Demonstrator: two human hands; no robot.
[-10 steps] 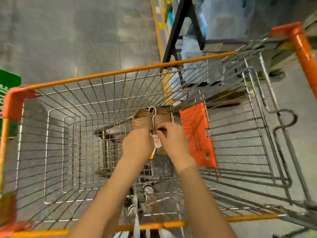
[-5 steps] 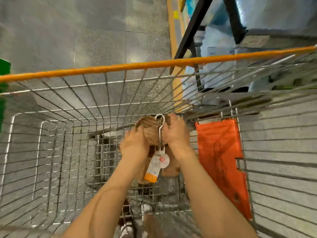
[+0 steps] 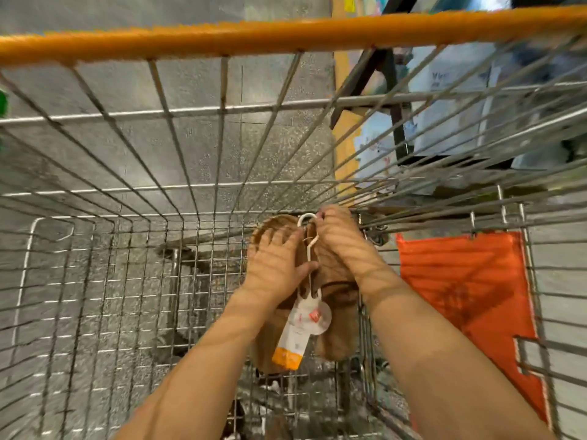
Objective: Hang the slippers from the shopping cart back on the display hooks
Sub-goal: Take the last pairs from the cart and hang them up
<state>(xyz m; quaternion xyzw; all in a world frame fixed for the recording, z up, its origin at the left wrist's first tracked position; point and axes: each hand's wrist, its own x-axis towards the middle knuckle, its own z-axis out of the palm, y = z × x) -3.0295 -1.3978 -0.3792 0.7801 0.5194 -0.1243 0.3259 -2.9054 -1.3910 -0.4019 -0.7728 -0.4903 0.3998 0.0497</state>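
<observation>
Inside the shopping cart [image 3: 222,109], my left hand [image 3: 274,268] and right hand [image 3: 343,246] both gripped the brown slippers [image 3: 336,331] by their white hanger [image 3: 306,249].

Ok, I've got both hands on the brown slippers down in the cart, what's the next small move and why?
Probably lift the pair straight up, clear of the cart's orange rim. Both the left hand and the right hand already grip the brown slippers, with the white hanger hook free at the top, yet the pair sits deep inside the wire basket, and no display hooks are in view.
</observation>
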